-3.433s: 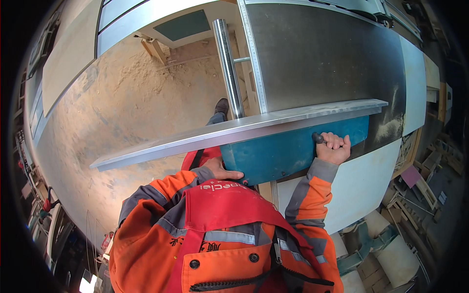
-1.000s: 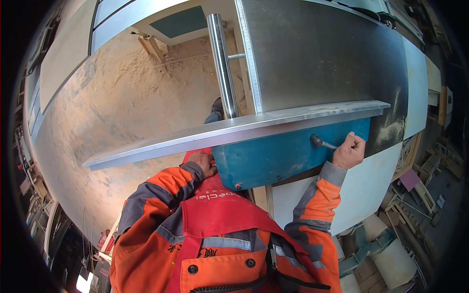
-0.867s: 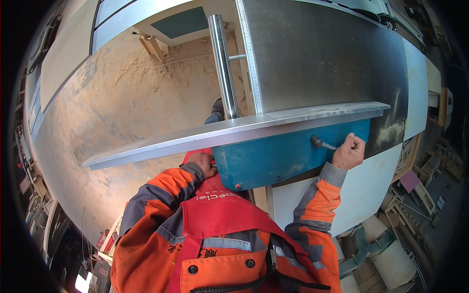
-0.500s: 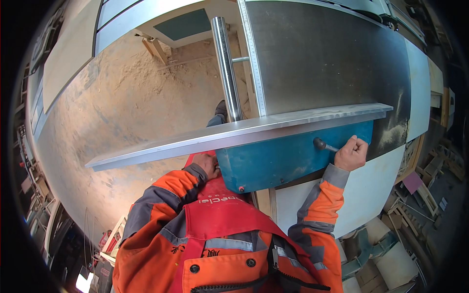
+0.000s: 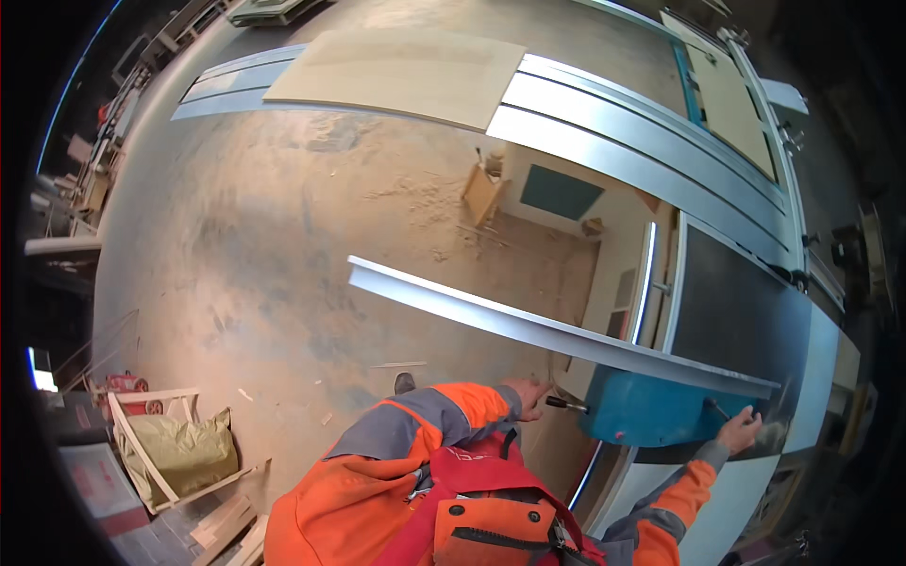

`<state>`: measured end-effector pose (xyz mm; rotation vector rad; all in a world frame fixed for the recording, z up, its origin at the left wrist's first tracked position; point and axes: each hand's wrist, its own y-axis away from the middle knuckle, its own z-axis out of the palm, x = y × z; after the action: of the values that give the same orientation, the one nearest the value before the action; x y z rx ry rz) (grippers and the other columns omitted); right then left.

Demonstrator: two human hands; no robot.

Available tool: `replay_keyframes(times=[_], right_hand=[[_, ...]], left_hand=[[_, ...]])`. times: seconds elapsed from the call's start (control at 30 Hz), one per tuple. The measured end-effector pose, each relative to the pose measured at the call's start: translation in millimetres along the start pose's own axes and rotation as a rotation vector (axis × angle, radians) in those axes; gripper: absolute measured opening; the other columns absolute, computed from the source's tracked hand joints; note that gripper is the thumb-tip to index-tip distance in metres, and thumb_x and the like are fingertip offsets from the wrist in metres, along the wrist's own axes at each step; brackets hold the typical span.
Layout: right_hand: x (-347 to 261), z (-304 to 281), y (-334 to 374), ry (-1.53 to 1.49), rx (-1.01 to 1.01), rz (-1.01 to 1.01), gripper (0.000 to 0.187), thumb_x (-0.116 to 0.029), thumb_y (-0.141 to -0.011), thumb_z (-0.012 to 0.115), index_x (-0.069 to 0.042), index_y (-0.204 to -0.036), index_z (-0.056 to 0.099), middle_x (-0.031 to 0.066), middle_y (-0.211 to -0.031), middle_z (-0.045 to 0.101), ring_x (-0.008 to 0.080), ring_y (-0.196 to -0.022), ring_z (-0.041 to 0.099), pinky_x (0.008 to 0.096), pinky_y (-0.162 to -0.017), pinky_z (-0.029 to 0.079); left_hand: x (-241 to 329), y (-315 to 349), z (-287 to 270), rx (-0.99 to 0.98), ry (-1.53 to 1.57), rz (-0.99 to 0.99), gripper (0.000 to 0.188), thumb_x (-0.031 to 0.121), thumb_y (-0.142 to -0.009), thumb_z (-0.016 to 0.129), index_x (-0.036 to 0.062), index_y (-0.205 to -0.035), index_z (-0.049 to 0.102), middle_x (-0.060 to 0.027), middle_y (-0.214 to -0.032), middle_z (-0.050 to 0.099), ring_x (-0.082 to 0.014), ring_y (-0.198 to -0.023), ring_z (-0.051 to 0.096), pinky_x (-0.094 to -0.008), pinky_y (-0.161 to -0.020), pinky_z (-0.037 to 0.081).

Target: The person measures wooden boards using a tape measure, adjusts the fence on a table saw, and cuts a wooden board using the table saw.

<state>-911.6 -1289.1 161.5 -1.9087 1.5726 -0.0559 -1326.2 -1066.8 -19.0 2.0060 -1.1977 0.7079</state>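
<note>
A long silver metal fence (image 5: 491, 316) lies across a teal housing (image 5: 642, 410) at the edge of a dark metal machine table (image 5: 731, 302). My right hand (image 5: 741, 430) is closed at the end of a thin lever (image 5: 719, 410) on the front of the housing, its fingertips partly hidden. At the housing's left end a black-handled lever (image 5: 563, 403) sticks out. Just left of that handle is my left hand (image 5: 525, 396), fingers extended, apart from it and holding nothing.
Beyond the floor runs a silver sliding table (image 5: 604, 132) with a pale board (image 5: 396, 75) on it. A bright round bar (image 5: 645, 283) stands beside the machine table. At lower left are a stuffed olive sack (image 5: 189, 448) in a wooden frame and wood offcuts (image 5: 222, 528).
The view has swung left and takes in more floor. My left hand has come away from the housing's end, where the black-handled lever now shows. My right hand stays at its lever.
</note>
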Motion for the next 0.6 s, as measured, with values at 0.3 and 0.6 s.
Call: replay_keyframes(times=[0.3, 0.6], right_hand=[[-268, -3, 238, -0.604, -0.323, -0.275, 0.041, -0.036, -0.097, 0.057, 0.001, -0.114, 0.062, 0.0104, -0.102, 0.067, 0.0195, -0.094, 0.062, 0.0322, -0.084, 0.048], [-689, -70, 493, -1.092, -0.877, -0.588, 0.018, -0.017, -0.097, 0.059, 0.001, -0.096, 0.060, 0.0008, -0.084, 0.058, 0.0076, -0.079, 0.053, 0.0243, -0.073, 0.046]], left_hand=[[-264, 370, -116, 0.164, 0.083, -0.626, 0.054, 0.039, -0.078, 0.066, 0.0101, -0.122, 0.060, -0.0169, -0.111, 0.066, -0.0368, -0.101, 0.064, -0.0489, -0.085, 0.052], [-425, 563, -330, 0.830, 0.088, -0.656, 0.041, 0.036, -0.081, 0.065, 0.0102, -0.112, 0.065, -0.0116, -0.092, 0.068, -0.0325, -0.091, 0.066, -0.0438, -0.077, 0.053]])
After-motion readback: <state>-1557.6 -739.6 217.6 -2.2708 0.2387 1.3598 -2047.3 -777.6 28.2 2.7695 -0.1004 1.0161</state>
